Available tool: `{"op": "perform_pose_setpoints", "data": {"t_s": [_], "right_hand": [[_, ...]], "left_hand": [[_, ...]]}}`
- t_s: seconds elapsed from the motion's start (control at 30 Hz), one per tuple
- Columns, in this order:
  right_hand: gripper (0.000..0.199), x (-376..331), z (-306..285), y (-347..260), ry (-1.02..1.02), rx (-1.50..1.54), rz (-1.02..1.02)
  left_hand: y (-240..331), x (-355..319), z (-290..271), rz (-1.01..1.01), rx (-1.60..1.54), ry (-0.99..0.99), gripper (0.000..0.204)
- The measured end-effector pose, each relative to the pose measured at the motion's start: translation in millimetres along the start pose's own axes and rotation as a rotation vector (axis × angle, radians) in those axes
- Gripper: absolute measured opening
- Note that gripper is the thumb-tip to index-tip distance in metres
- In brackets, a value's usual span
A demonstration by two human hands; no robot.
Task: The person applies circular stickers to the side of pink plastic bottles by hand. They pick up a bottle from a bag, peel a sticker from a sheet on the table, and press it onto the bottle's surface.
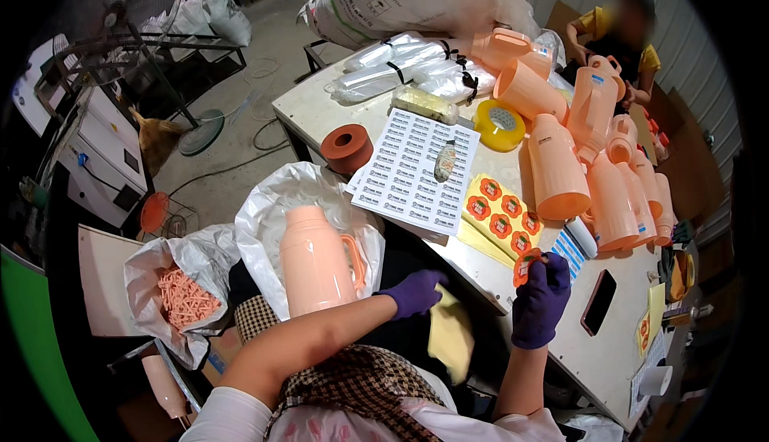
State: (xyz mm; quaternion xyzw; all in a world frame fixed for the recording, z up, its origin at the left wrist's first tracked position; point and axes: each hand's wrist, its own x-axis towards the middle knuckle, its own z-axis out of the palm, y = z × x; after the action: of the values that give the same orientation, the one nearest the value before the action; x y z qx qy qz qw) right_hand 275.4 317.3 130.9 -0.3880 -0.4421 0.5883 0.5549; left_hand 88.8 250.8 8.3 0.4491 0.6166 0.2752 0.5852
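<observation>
My right hand (541, 306), in a purple glove, is raised over the table's front edge. Its fingertips pinch a round orange-red sticker (525, 268). Just behind it lies a yellow sheet of similar stickers (503, 216). My left hand (412, 292), also gloved in purple, is over my lap, and motion smears its fingers. A pale yellow cloth or paper piece (450, 336) hangs beside that hand; whether the two touch is unclear. My left forearm crosses in front of a peach plastic jug (314, 256) with a side handle, hiding its lower end. The jug stands against a white plastic bag (260, 216).
Several peach jugs (557, 168) crowd the table's right side. Label sheets (410, 171), a brown tape roll (347, 147), a yellow tape roll (500, 125) and a phone (598, 303) lie around. A bag of peach plastic pieces (189, 296) is at left. A co-worker (621, 38) sits beyond.
</observation>
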Motion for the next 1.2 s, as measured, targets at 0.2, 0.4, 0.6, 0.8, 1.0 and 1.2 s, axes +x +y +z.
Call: {"op": "perform_pose_setpoints", "data": {"t_s": [0.2,0.4,0.6,0.8,1.0,1.2], "right_hand": [[0.013,-0.5,-10.4,12.7,0.051,-0.07,-0.022],[0.03,-23.7,1.9,43.8,-0.068,-0.187,0.029],[0.054,-56.1,74.1,78.2,-0.51,-0.127,0.301],[0.056,-71.0,137.6,97.3,-0.677,-0.142,0.402],[0.05,-96.6,140.7,107.4,-0.745,-0.229,0.424],[0.048,-108.3,136.3,114.5,-0.759,-0.287,0.307]], "left_hand": [[-7.3,7.2,30.3,-0.001,-0.253,0.146,0.071],[36.3,-105.9,-70.1,0.553,0.214,0.221,0.037],[-90.7,-145.9,-252.2,0.38,0.491,1.004,0.034],[-143.2,-109.7,-212.6,0.301,0.399,0.9,0.045],[-100.6,-138.6,-160.7,0.459,0.083,1.029,0.043],[-103.9,-144.8,-157.5,0.492,0.165,1.044,0.043]]}}
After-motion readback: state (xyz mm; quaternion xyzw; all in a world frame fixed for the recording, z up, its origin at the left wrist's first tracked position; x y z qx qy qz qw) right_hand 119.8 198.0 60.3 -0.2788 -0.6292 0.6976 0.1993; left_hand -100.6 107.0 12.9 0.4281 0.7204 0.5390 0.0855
